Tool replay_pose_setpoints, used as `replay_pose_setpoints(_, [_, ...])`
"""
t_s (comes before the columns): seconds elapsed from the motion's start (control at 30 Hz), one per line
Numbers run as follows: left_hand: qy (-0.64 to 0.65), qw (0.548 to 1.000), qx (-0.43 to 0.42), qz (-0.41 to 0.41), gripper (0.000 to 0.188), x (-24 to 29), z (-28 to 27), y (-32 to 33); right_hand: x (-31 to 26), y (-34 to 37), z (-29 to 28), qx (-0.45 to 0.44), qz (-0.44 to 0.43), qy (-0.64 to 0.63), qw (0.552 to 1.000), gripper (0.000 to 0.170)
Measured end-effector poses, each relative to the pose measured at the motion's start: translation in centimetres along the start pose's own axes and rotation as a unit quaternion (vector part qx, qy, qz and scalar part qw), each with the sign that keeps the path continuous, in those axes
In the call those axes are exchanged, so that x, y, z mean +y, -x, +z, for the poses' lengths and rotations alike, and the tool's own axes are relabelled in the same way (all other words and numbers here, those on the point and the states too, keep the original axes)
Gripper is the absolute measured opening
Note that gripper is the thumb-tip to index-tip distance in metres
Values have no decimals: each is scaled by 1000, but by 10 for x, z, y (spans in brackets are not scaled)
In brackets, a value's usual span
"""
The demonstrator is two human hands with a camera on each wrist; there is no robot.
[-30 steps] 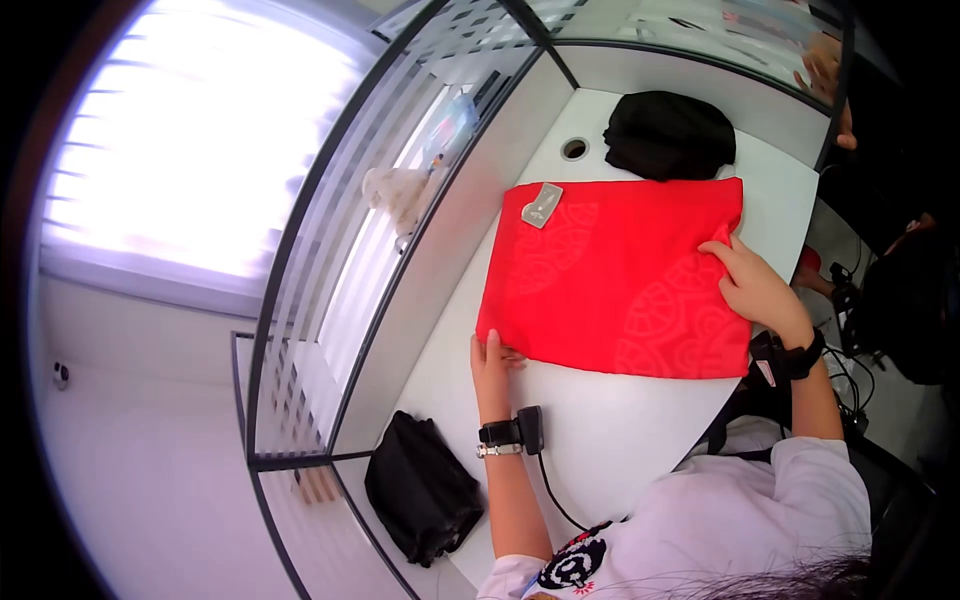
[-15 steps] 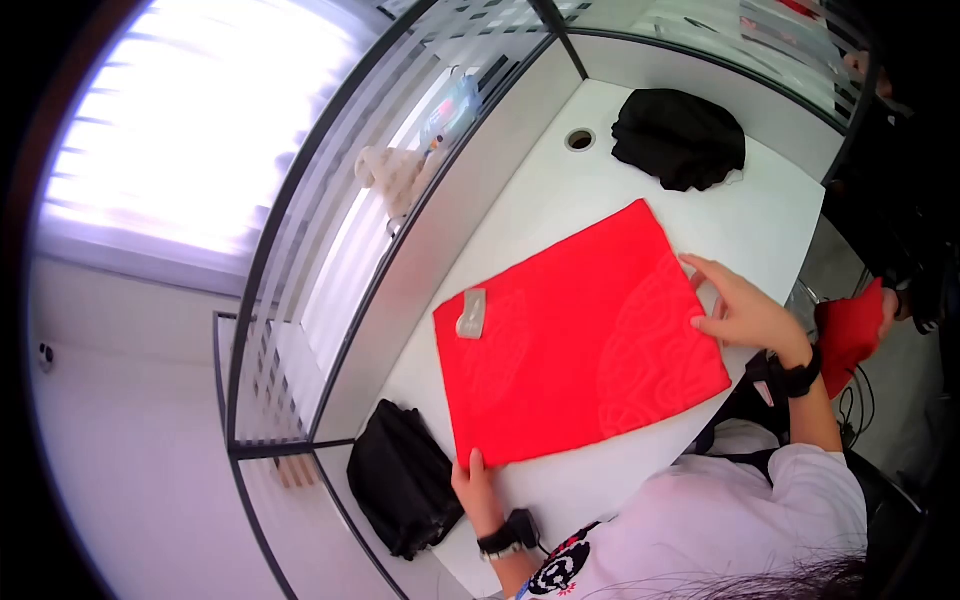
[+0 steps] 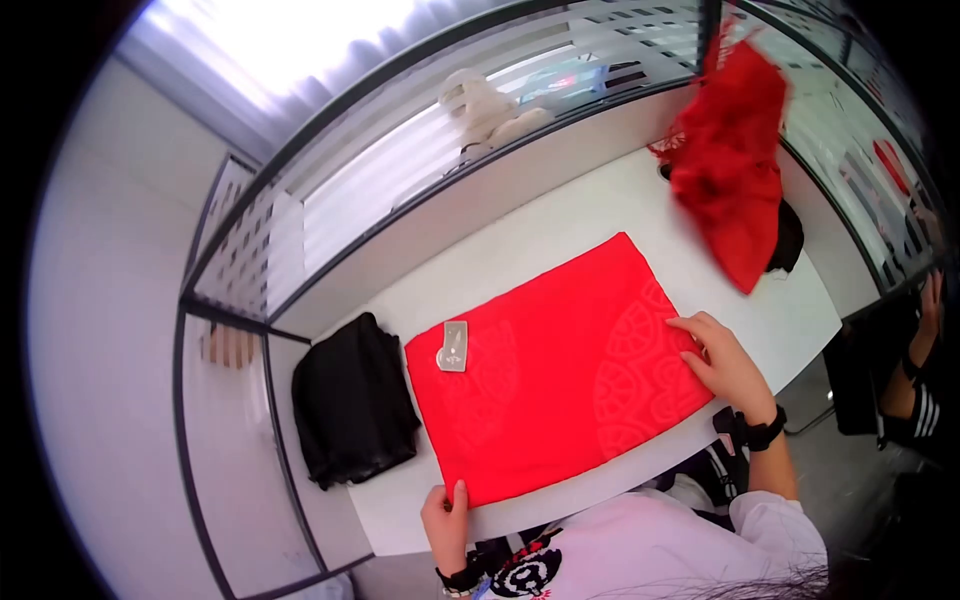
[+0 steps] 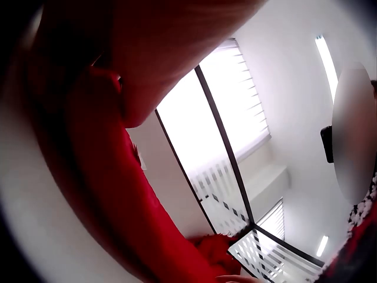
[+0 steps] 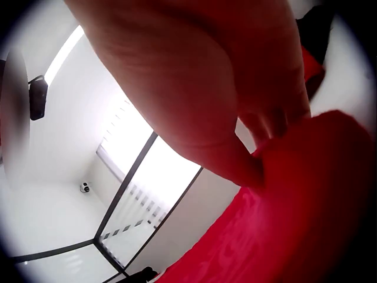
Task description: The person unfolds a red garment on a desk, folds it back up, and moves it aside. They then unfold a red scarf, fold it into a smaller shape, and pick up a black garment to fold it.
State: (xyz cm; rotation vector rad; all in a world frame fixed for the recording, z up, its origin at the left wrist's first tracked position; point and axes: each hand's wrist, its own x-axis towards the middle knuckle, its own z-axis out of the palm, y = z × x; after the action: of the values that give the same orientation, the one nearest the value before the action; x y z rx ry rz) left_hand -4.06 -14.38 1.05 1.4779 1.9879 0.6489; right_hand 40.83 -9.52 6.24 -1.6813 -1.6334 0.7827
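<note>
Two hands (image 3: 445,520) (image 3: 730,365) hold one flat red cloth (image 3: 555,375).

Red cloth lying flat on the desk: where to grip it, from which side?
Probably best to pinch the red cloth at its left and right edges, one hand from each side, thumbs above. It lies flat and broad, so a single grip would likely let it sag. The left hand holds the near-left corner; the right hand is at the right edge.
</note>
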Motion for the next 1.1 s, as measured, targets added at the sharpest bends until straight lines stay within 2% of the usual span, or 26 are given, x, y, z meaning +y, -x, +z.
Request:
replay_pose_setpoints(0.03, [32,999,14,-7,39,5,3,4,10,2,5,26,-15,7,1000,41])
replay_pose_setpoints(0.07, [47,998,33,-16,39,5,7,7,12,7,7,14,-20,13,1000,41])
replay_pose_setpoints(0.17, [24,997,53,-48,41,11,5,11,20,17,14,43,13,21,999,42])
replay_pose_setpoints(0.27, [46,995,67,-55,42,15,6,10,23,25,9,-5,28,24,999,43])
replay_pose_setpoints(0.47, [87,992,94,-16,28,20,8,9,25,18,3,-43,49,-16,998,45])
replay_pose_setpoints(0.53, [-27,991,127,29,40,30,3,10,24,11,0,-60,44,32,997,45])
replay_pose_setpoints(0.57, [-61,994,92,-11,50,40,-4,9,18,7,-1,-62,46,39,996,41])
replay_pose_setpoints(0.6, [-56,994,95,-12,50,41,-3,7,15,3,-1,-62,41,43,996,41])
replay_pose_setpoints(0.7, [-86,988,72,106,60,44,4,-6,18,-5,4,-53,-9,98,994,36])
replay_pose_setpoints(0.73, [-86,992,32,89,60,48,7,-7,16,-9,5,-64,-5,95,993,35])
replay_pose_setpoints(0.8, [-97,992,22,81,58,54,12,-12,5,-15,6,-72,3,109,991,32])
replay_pose_setpoints(0.9, [-54,993,33,101,58,53,14,-22,5,-29,9,-50,-32,113,992,31])
replay_pose_setpoints(1.03, [-38,990,72,115,54,50,21,-47,7,-66,10,-69,-6,106,992,30])
replay_pose_setpoints(1.1, [-42,988,83,124,53,58,21,-59,15,-84,18,-34,-78,122,989,30])
